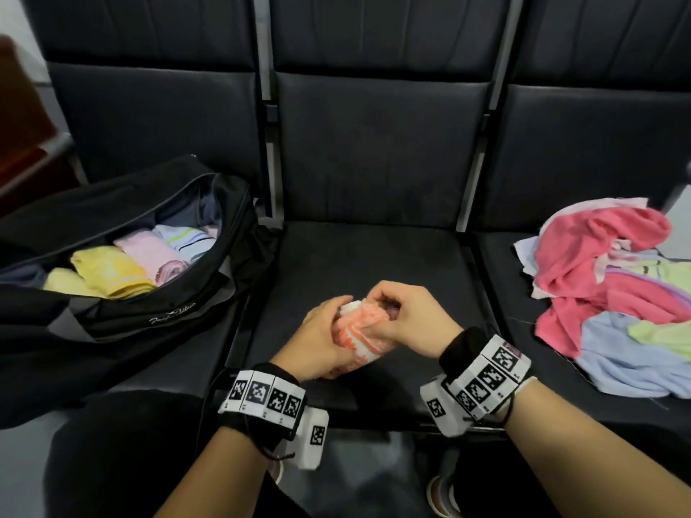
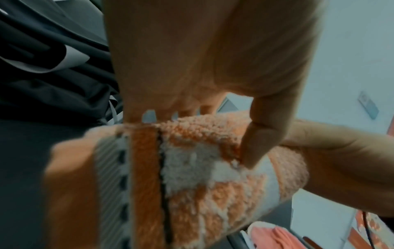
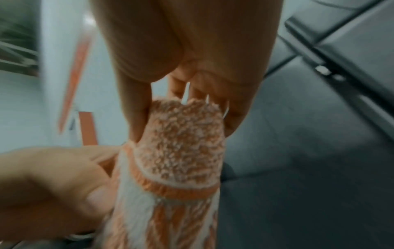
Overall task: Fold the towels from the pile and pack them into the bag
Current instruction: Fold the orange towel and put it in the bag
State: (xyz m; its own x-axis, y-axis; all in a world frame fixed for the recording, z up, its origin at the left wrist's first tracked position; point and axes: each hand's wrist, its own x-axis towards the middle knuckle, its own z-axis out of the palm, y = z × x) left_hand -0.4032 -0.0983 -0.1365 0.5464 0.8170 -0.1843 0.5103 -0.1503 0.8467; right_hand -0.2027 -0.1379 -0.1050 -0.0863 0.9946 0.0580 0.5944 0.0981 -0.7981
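Your left hand (image 1: 321, 332) wraps the near end of the orange-and-white towel (image 1: 355, 332), fingers curled round it and the thumb (image 2: 262, 134) pressing into the pile; your right hand (image 1: 405, 319) pinches the far end, thumb on one side and fingers on the other. The towel is a compact bundle, apparently rolled or folded tight, held just above the middle seat (image 1: 374, 263) toward its front edge. Judge it light, soft and springy: the looped terry yields under the thumb and will likely unroll if either grip loosens. The woven border band (image 2: 145, 168) looks flatter and firmer than the pile, so take hold there and across the loose outer edge, squeezing the bundle whole rather than lifting by one layer. On the left seat the black bag (image 1: 157, 312) lies open, with yellow, pink and striped towels (image 1: 142, 261) side by side inside. On the right seat the pile (image 1: 613, 289) of unfolded towels remains, well apart from your hands.
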